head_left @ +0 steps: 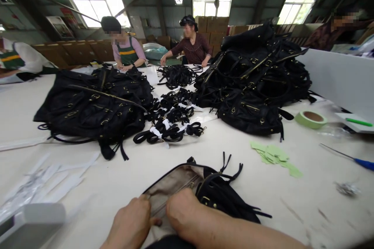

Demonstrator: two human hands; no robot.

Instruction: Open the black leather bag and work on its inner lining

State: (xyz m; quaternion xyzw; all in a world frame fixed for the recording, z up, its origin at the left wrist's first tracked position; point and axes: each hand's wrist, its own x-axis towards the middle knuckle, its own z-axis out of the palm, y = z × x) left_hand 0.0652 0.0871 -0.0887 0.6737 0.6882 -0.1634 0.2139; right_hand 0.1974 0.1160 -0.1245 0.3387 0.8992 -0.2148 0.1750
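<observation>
Black bag [216,194] lies at near desk [292,186] edge, beige lining [172,186] exposed. Lining is pinched by left hand [131,223] and right hand [184,212], both closed on it side by side. Strap pile [172,118] lies well beyond.

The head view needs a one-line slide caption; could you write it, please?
Both hands work inside an open black bag between bag piles and straps.

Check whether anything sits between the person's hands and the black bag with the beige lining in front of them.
Nothing visible does. The left hand and right hand both rest directly on the black bag, at its beige lining.
</observation>
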